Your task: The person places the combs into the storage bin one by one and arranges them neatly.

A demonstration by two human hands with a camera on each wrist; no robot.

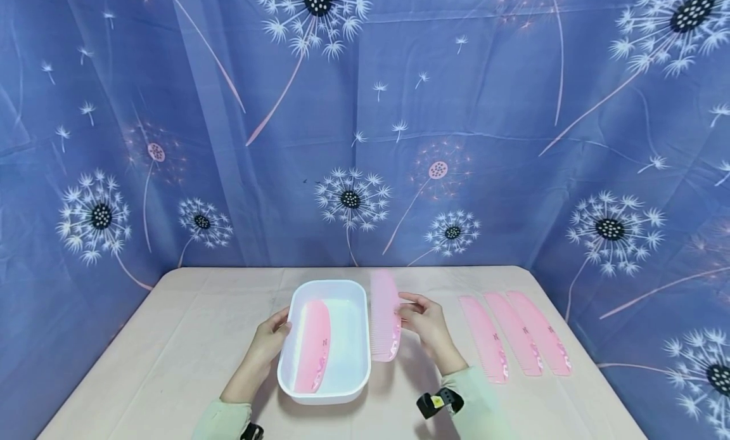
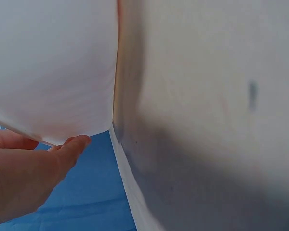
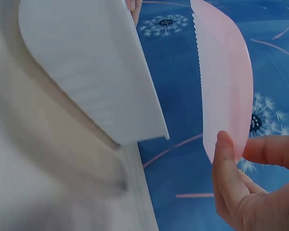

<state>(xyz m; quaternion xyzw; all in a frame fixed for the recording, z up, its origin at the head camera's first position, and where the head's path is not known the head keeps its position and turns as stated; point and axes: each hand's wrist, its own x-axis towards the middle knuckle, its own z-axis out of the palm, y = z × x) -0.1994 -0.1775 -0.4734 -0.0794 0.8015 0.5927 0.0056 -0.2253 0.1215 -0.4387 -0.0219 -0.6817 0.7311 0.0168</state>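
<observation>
A white plastic box (image 1: 352, 370) stands on the table, with one pink comb (image 1: 312, 348) lying lengthwise along the left side of its floor. My left hand (image 1: 265, 343) pinches the box's left rim, thumb over the edge; in the left wrist view its fingers (image 2: 77, 143) touch the outer wall. Just right of the box, my right hand (image 1: 426, 324) holds up a second pink comb (image 1: 385, 323) by its curved back, teeth facing the box. The right wrist view shows this comb (image 3: 226, 72) pinched near one end, apart from the box wall (image 3: 101, 72).
Three more pink combs, the left one (image 1: 483, 338), the middle one (image 1: 514, 333) and the outer one (image 1: 540, 332), lie side by side on the table's right. A blue dandelion-print cloth (image 1: 274, 193) hangs behind the pale tabletop (image 1: 228, 300) and along its sides.
</observation>
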